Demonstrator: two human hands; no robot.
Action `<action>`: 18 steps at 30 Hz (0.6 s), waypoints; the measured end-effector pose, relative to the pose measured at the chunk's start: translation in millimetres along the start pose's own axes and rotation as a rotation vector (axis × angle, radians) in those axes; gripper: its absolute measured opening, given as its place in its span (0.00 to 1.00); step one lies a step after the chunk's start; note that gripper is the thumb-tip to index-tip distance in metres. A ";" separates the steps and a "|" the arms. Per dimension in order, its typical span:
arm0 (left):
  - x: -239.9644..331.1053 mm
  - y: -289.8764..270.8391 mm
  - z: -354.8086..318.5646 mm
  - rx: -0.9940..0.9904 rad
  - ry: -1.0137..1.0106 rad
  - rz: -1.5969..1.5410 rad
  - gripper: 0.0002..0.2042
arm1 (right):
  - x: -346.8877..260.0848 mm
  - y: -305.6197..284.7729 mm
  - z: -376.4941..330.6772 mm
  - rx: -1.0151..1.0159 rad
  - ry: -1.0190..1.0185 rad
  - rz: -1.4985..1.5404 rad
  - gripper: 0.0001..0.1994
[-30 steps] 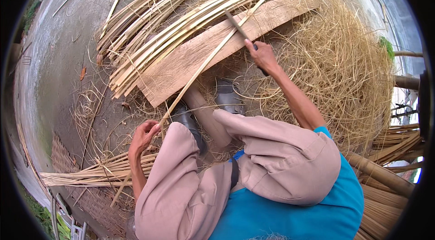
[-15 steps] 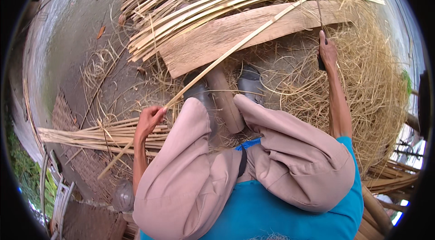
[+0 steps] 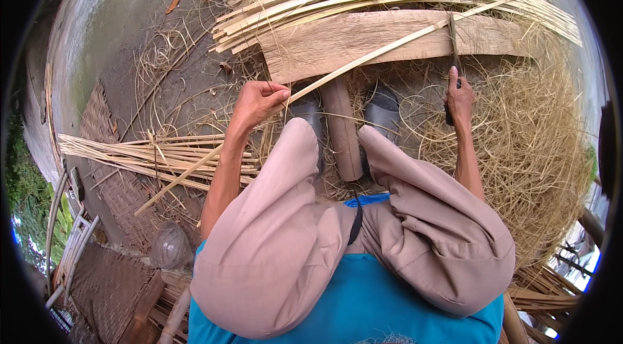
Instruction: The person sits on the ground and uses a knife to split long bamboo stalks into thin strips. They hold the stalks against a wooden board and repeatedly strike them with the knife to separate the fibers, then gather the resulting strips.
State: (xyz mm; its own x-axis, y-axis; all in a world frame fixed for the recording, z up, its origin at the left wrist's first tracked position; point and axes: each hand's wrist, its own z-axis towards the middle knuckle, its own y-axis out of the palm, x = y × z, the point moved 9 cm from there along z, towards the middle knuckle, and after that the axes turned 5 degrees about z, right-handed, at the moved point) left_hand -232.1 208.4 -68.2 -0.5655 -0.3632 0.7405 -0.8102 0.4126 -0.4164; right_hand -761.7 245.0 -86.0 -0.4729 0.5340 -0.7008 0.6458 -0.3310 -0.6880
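Pale strip point(image 3: 376, 56) slants over the wooden board point(image 3: 305, 52)!

From here, the board apparently supports it. The left hand point(image 3: 256, 105) pinches it partway along, seemingly for steadiness, wrist turned inward. And look: the right hand point(image 3: 460, 98) wraps the knife point(image 3: 453, 40) handle, thumb laid forward, forearm stretched ahead.

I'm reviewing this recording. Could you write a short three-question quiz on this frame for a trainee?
1. What tool does the right hand hold?
2. True or false: the left hand is empty.
3. What is heaped on the floor to the right of the right hand?
A) gravel
B) thin, curly shavings
C) folded cloth

Key:
1. A knife.
2. False; it grips a long pale strip.
3. B
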 end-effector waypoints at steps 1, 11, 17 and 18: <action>5.9 -4.5 0.0 0.046 0.028 0.040 0.12 | 2.9 0.5 1.0 -0.017 0.005 0.004 0.42; 103.4 -34.3 34.2 0.187 0.356 -0.981 0.12 | -2.0 4.8 -0.4 -0.045 0.017 0.011 0.38; 97.8 -149.1 16.5 0.591 0.304 -1.064 0.22 | -4.9 5.8 -5.6 -0.037 0.041 0.043 0.38; 93.3 -149.7 2.4 0.617 0.292 -0.840 0.23 | -8.4 6.8 -8.6 -0.024 0.054 0.044 0.37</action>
State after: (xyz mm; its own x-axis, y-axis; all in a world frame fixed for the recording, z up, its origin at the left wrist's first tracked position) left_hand -164.0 110.7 62.0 0.1996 -0.0868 0.9760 -0.9055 -0.3969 0.1498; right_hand -748.2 245.0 -83.2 -0.4111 0.5603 -0.7191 0.6802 -0.3366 -0.6512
